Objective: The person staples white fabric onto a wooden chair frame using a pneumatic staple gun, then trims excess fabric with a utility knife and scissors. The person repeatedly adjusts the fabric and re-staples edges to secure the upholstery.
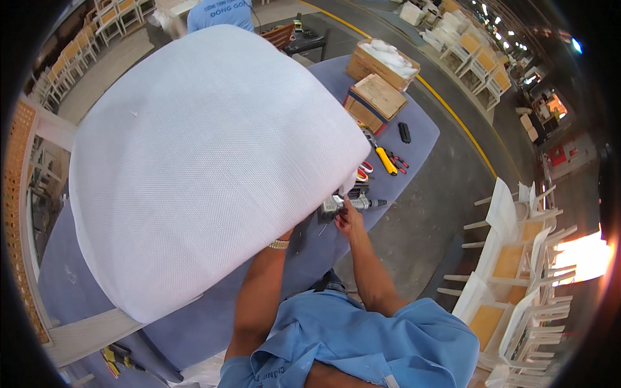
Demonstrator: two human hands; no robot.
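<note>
A large white woven-covered seat cushion with rounded corners fills the left and middle of the view, tilted up over the table. My left hand reaches under its near edge; only the wrist with a gold-coloured band shows, and the fingers are hidden. Just right of the cushion's edge, my right hand has its fingers closed around a silver-grey metal power tool with a dark tapered end pointing right. The cushion covers part of this tool. Behind it lie red-and-white handles, partly hidden.
Yellow-handled cutters, red-handled pliers, a black block and two cardboard boxes sit on the blue-covered table. A cane-panelled wooden frame stands left. White chairs line the right; a person in blue is beyond.
</note>
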